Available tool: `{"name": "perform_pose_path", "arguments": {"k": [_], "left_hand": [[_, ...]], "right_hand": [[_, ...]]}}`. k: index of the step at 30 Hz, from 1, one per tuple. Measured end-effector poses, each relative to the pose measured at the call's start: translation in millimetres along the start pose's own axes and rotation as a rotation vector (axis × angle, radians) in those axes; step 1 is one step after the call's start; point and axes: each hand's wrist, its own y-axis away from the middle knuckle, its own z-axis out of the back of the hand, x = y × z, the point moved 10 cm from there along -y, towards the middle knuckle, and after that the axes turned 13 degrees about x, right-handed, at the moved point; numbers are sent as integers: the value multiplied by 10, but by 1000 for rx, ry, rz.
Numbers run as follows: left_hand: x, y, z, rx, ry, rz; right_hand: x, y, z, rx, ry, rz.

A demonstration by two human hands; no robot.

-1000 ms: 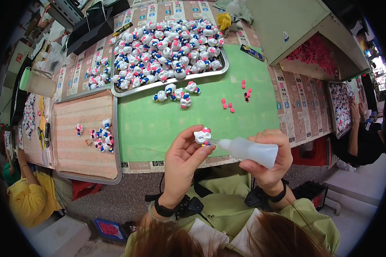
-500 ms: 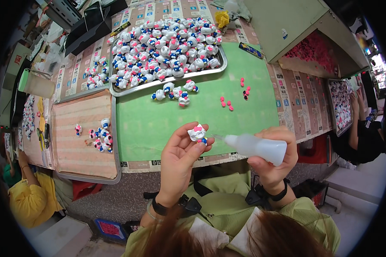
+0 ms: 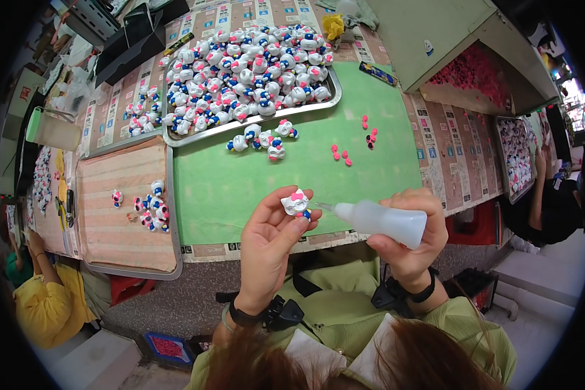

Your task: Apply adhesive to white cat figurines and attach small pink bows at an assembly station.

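Between the fingers and thumb of my left hand [image 3: 271,234] is a small white cat figurine [image 3: 296,203] with a pink bow and a blue body. My right hand [image 3: 415,231] grips a translucent white squeeze bottle [image 3: 383,223], tipped sideways. Its thin nozzle points left at the figurine; I cannot tell whether the tip touches it. Ahead of my hands, a few loose cat figurines [image 3: 264,139] lie on the green mat [image 3: 240,188]. Small pink pieces [image 3: 342,156] rest on the mat to the right, one with dark parts.
A metal tray [image 3: 253,121] heaped with figurines stands at the back. On the left, a cloth-lined tray [image 3: 127,250] holds several figurines with pink and dark pieces. A grey box [image 3: 461,39] with pink pieces inside stands back right. Other people sit at both sides, one in a yellow top [image 3: 52,296].
The bottle has moved slightly left, bringing its nozzle nearer the figurine. The whole view has shifted a little; the left hand keeps its hold.
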Motion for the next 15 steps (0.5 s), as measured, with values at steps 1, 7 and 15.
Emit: {"name": "perform_pose_path", "arguments": {"k": [1,7,15], "left_hand": [[-7,0,9,-14,-22,-8],[-19,-11,66,-68,-95,-52],[-75,-10,170,-122,-95,-65]], "right_hand": [[6,1,-2,3,9,2],[-197,7,43,-38,-73,-177],[-1360,-502,596,-114,38,-360]]}}
